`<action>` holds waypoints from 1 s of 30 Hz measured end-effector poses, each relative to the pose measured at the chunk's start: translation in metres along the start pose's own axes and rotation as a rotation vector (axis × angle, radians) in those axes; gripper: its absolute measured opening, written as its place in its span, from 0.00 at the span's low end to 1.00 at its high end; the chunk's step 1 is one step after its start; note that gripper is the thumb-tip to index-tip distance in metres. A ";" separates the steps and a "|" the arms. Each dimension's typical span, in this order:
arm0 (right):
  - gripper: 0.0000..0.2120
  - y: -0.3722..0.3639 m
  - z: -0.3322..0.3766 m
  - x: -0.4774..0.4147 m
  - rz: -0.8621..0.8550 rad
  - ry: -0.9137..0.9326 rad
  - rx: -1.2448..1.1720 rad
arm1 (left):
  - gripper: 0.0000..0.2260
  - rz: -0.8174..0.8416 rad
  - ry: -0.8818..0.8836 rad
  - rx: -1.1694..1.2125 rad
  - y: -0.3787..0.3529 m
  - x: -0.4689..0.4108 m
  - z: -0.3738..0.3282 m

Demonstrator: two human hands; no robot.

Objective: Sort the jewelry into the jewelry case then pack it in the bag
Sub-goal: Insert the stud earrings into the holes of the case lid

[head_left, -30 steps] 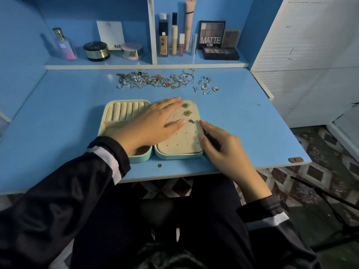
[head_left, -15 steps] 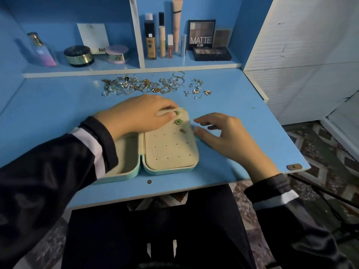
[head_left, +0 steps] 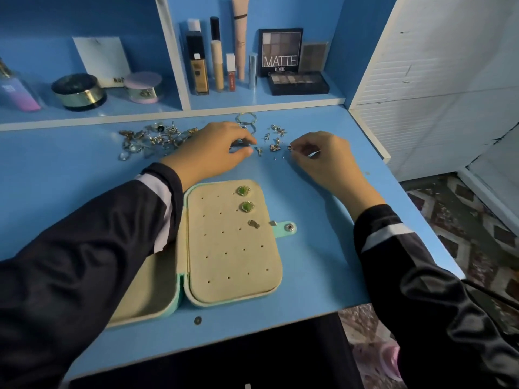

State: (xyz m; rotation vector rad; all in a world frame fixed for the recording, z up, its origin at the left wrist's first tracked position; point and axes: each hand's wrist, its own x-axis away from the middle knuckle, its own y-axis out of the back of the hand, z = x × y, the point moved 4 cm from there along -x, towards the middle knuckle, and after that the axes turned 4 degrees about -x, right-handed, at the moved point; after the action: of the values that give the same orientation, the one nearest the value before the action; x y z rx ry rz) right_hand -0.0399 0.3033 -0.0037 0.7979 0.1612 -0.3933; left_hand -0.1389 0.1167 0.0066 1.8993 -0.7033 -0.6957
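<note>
The open mint jewelry case (head_left: 233, 265) lies on the blue desk, its beige peg panel facing up. Two green earrings (head_left: 245, 198) and two small studs (head_left: 253, 223) sit in the panel's upper right holes. My left sleeve covers the case's left half. A pile of loose jewelry (head_left: 151, 138) lies along the back of the desk, with small earrings (head_left: 273, 143) scattered to its right. My left hand (head_left: 213, 148) rests at the pile's right end, thumb and forefinger curled around a small silver piece. My right hand (head_left: 323, 154) pinches a tiny earring (head_left: 290, 147) on the desk.
A shelf behind the desk holds cosmetics: foundation bottles (head_left: 198, 63), eyeshadow palettes (head_left: 297, 82), round jars (head_left: 78, 91) and a perfume bottle (head_left: 16, 94). A white cabinet (head_left: 435, 80) stands to the right. The desk's right edge drops to a patterned floor (head_left: 463, 226). No bag is in view.
Both hands have left the case and reached back to the loose jewelry. The right hand has pinched a small earring. The view has tilted and moved closer.
</note>
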 end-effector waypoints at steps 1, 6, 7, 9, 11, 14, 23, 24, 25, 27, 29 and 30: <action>0.07 -0.001 -0.002 -0.004 -0.009 0.010 0.008 | 0.10 -0.008 -0.009 0.010 -0.002 -0.003 0.000; 0.08 -0.003 -0.009 -0.024 -0.048 0.022 0.017 | 0.08 -0.022 -0.074 0.037 -0.008 -0.014 0.000; 0.08 -0.004 -0.010 -0.027 -0.052 0.021 0.009 | 0.08 -0.029 -0.082 0.040 -0.009 -0.015 0.000; 0.07 -0.005 -0.012 -0.031 -0.047 0.018 -0.018 | 0.07 -0.039 -0.090 0.057 -0.010 -0.017 0.001; 0.07 -0.007 -0.014 -0.034 -0.040 0.021 -0.024 | 0.05 -0.045 -0.092 0.081 -0.012 -0.017 0.002; 0.07 -0.010 -0.017 -0.038 -0.038 0.039 -0.022 | 0.04 -0.062 -0.100 0.102 -0.013 -0.018 0.002; 0.06 -0.017 -0.017 -0.067 -0.062 0.067 -0.047 | 0.02 -0.118 -0.048 0.184 -0.010 -0.018 0.003; 0.06 -0.018 -0.016 -0.071 -0.058 0.067 -0.056 | 0.02 -0.122 -0.035 0.193 -0.009 -0.017 0.003; 0.05 -0.020 -0.016 -0.074 -0.052 0.067 -0.064 | 0.02 -0.124 -0.025 0.201 -0.009 -0.017 0.003; 0.05 -0.023 -0.015 -0.078 -0.030 0.060 -0.075 | 0.02 -0.123 -0.004 0.222 -0.009 -0.017 0.004; 0.05 -0.026 -0.014 -0.080 -0.001 0.060 -0.067 | 0.02 -0.125 0.022 0.257 -0.008 -0.017 0.006; 0.05 -0.027 -0.014 -0.081 0.013 0.064 -0.059 | 0.02 -0.130 0.039 0.273 -0.009 -0.018 0.007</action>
State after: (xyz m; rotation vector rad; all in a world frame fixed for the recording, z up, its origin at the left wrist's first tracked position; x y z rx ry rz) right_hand -0.1248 0.3194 -0.0076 0.7531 0.2263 -0.3498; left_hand -0.1542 0.1287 -0.0008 2.2191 -0.6821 -0.6677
